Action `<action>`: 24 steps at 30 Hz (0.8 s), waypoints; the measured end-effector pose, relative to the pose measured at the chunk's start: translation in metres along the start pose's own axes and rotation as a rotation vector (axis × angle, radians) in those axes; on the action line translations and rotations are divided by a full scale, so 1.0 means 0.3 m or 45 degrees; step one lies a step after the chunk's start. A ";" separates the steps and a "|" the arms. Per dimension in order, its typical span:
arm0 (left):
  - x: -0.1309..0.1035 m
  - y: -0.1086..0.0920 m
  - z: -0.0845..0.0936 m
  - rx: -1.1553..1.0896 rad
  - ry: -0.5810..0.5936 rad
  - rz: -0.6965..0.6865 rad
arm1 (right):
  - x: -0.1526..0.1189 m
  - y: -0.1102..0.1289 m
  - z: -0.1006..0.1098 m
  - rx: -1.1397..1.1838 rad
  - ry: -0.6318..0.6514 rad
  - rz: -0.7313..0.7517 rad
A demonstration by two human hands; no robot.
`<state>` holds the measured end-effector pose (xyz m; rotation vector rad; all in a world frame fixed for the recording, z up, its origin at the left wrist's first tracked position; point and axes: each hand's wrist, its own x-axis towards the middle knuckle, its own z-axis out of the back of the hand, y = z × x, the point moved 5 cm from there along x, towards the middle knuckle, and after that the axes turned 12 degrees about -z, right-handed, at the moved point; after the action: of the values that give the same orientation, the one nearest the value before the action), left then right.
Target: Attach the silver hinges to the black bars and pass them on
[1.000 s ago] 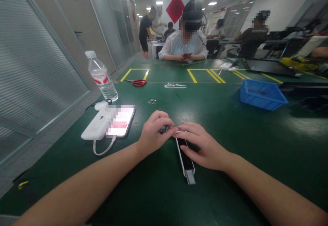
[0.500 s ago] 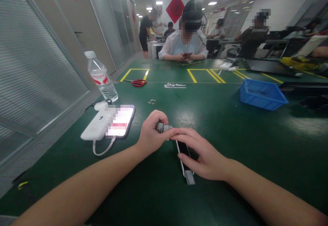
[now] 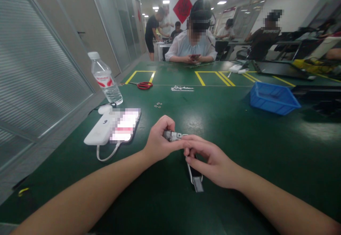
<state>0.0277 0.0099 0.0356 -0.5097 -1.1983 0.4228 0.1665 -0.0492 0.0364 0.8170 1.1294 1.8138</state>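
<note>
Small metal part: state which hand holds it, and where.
The left hand pinches the small metal part at its left end; the right hand fingertips touch its right end.

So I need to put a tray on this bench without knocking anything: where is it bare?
Bare mat between the right hand and the blue bin. Crowded on the left: phone, power bank, water bottle.
</note>
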 end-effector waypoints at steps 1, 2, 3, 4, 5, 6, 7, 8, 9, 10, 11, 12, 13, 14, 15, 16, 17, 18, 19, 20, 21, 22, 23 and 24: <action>-0.002 0.003 -0.003 -0.022 0.007 0.010 | 0.001 0.003 0.001 -0.011 -0.006 0.004; -0.004 0.006 -0.006 -0.054 0.012 0.024 | 0.001 0.005 0.003 -0.016 -0.014 0.013; -0.005 0.010 -0.010 -0.098 0.014 0.045 | 0.001 0.008 0.006 -0.015 -0.026 0.025; -0.007 0.015 -0.013 -0.155 0.016 0.074 | 0.000 0.009 0.011 -0.011 -0.046 0.038; -0.008 0.020 -0.018 -0.221 0.020 0.110 | 0.000 0.009 0.015 -0.007 -0.072 0.044; -0.008 0.025 -0.023 -0.290 0.026 0.150 | 0.000 0.007 0.021 -0.004 -0.105 0.044; -0.009 0.029 -0.027 -0.360 0.030 0.190 | 0.000 0.004 0.027 -0.002 -0.146 0.039; -0.009 0.032 -0.030 -0.425 0.031 0.233 | 0.000 0.001 0.034 0.000 -0.192 0.029; -0.009 0.035 -0.033 -0.481 0.029 0.277 | 0.000 -0.004 0.041 0.003 -0.241 0.016; -0.009 0.038 -0.034 -0.526 0.025 0.322 | 0.001 -0.009 0.048 0.011 -0.291 0.003; -0.009 0.042 -0.035 -0.559 0.021 0.367 | 0.001 -0.014 0.055 0.026 -0.345 -0.010; -0.010 0.045 -0.034 -0.581 0.016 0.407 | 0.001 -0.020 0.064 0.046 -0.401 -0.025; -0.010 0.049 -0.033 -0.590 0.011 0.441 | 0.001 -0.026 0.072 0.069 -0.458 -0.044; -0.010 0.052 -0.031 -0.589 0.008 0.465 | 0.001 -0.034 0.082 0.094 -0.512 -0.067; -0.009 0.055 -0.028 -0.579 0.002 0.480 | 0.001 -0.043 0.092 0.122 -0.561 -0.096; -0.008 0.060 -0.024 -0.560 -0.007 0.491 | 0.001 -0.052 0.102 0.152 -0.600 -0.132; -0.007 0.065 -0.019 -0.530 -0.021 0.498 | 0.003 -0.063 0.113 0.184 -0.632 -0.167; -0.005 0.072 -0.012 -0.488 -0.038 0.505 | 0.005 -0.073 0.124 0.213 -0.658 -0.200; -0.005 0.081 -0.005 -0.436 -0.059 0.512 | 0.007 -0.084 0.136 0.242 -0.682 -0.227; -0.004 0.091 0.005 -0.377 -0.083 0.515 | 0.010 -0.095 0.150 0.268 -0.707 -0.244; -0.004 0.101 0.015 -0.312 -0.105 0.515 | 0.014 -0.106 0.164 0.291 -0.732 -0.256; -0.004 0.113 0.026 -0.246 -0.115 0.520 | 0.018 -0.118 0.179 0.312 -0.757 -0.267; -0.004 0.124 0.038 -0.168 -0.119 0.520 | 0.022 -0.130 0.192 0.330 -0.775 -0.281; -0.005 0.135 0.047 -0.086 -0.093 0.526 | 0.026 -0.144 0.204 0.344 -0.783 -0.303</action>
<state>0.0120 0.0440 0.0148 -0.8109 -1.1800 0.7595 0.2278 -0.0080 0.0211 1.2333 1.0115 1.1076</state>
